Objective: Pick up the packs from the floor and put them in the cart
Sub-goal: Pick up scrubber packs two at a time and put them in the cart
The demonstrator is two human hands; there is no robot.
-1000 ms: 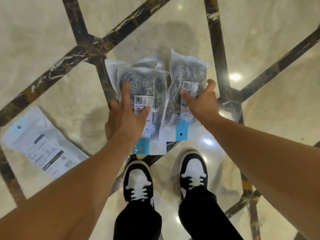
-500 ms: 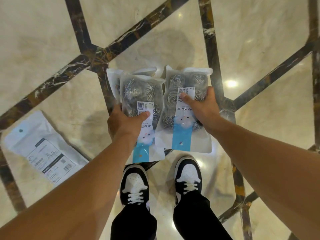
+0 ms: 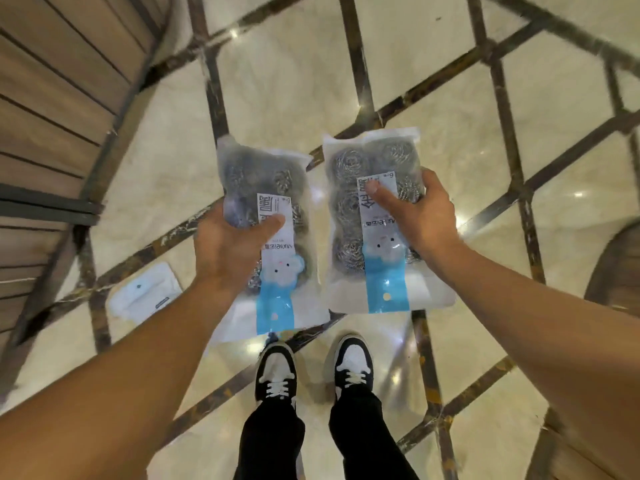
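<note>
Packs: two clear scourer packs are now up off the floor and carried at waist height; half a second ago they had only just been gathered from the marble, a second ago they lay flat under the palms.
Left pack [image 3: 273, 237]: held by the left hand [image 3: 228, 247], thumb pressed across the label, fingers curled under its left edge; its blue tail hangs below the grip toward the shoes.
Right pack [image 3: 372, 223]: held by the right hand [image 3: 420, 220], thumb on the white label, fingers wrapped round the right edge; most of the pack sits left of the grip.
View: the head has lifted, and a slatted wooden structure [image 3: 52, 116] has come in at far left of the left hand; whether it belongs to the cart I cannot tell.
White pack [image 3: 143, 294]: remains on the floor, below and left of the left grip, untouched.
Meaning: pick-up of these two looks done; carrying to the cart comes next, and one pack at least is left to fetch.
</note>
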